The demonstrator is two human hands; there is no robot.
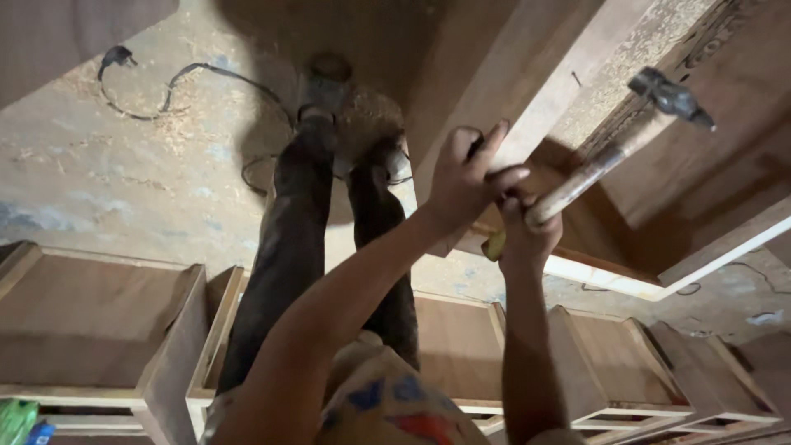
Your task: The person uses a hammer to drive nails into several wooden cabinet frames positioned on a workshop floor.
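Dusty workshop floor (107,173) strewn with sawdust, a black cable (177,82) lying on it, open wooden drawer boxes (99,321) in a row below. Right hand (527,235) wraps the hammer (614,148) handle low, head raised. Left hand (465,177) pinches something small — probably a nail, too hidden to tell — against the wooden frame (527,91). Best to tap lightly first, fingers clear, strike square.

Dim warm light is falling unevenly; a big soft shadow is darkening the floor (124,165); hammer (610,148) is blurring slightly.
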